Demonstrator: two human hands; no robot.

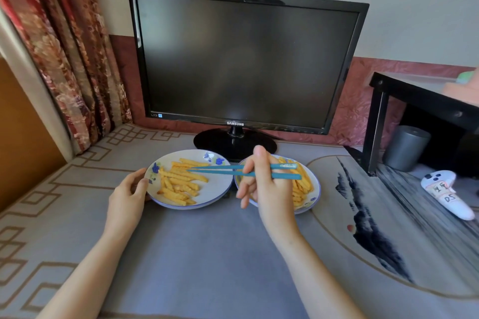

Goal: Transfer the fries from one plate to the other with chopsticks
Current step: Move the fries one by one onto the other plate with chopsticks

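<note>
Fries (181,181) lie in a loose heap on the left plate (220,190), and more show on the right plate (315,190) behind the working hand. Nearest the camera, two bare forearms reach across a grey patterned table cover (207,254). The left hand (128,194) grips the left plate's near-left rim, thumb on top and fingers curled under, steadying it. The right hand (267,184) hangs above the gap between the touching plates, fingers wrapped round a pair of teal chopsticks (220,170) that point left. Their tips meet among the fries on the left plate; whether a fry is pinched there cannot be told. The step looks like a pick or a drop at that plate, and which plate is the source is not plain. If it is a pick, the next move calls for a firm squeeze on one ridged fry, a level lift and a short carry over both rims. Beyond stands a dark monitor (246,59).
</note>
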